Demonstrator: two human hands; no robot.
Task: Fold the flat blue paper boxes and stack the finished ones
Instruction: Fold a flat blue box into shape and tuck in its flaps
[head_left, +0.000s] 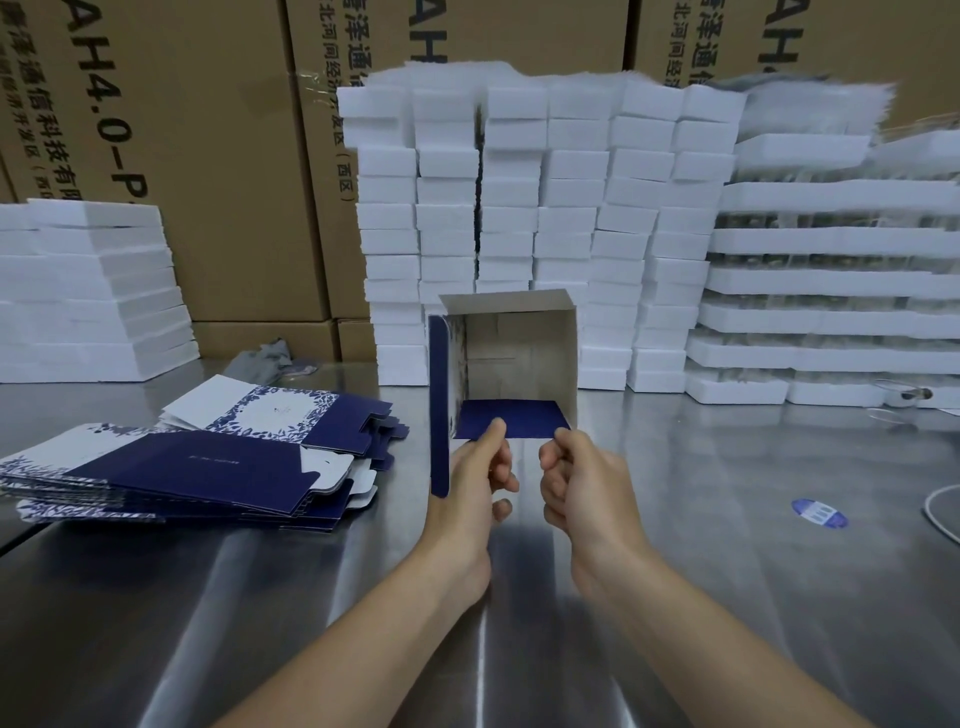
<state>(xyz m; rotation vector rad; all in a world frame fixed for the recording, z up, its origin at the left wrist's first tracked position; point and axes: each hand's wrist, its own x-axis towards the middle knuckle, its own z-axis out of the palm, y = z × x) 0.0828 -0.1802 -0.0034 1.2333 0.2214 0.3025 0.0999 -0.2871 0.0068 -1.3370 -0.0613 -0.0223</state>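
An opened blue and white paper box (519, 353) is held up in front of me, its open end facing me and the pale inside showing. A dark blue flap (511, 418) lies along its bottom edge, and a long blue side flap (439, 405) hangs down on the left. My left hand (475, 478) pinches the bottom flap near its left corner, thumb on top. My right hand (582, 483) pinches the flap's right corner with curled fingers. A pile of flat blue boxes (197, 467) lies on the steel table (727, 519) to the left.
Stacks of white foam blocks (519, 208) rise right behind the box, with more foam trays (831, 291) to the right and a lower foam stack (88, 291) far left. Brown cartons (208, 156) form the back wall. A blue sticker (819, 513) and a white cable (940, 512) lie at right.
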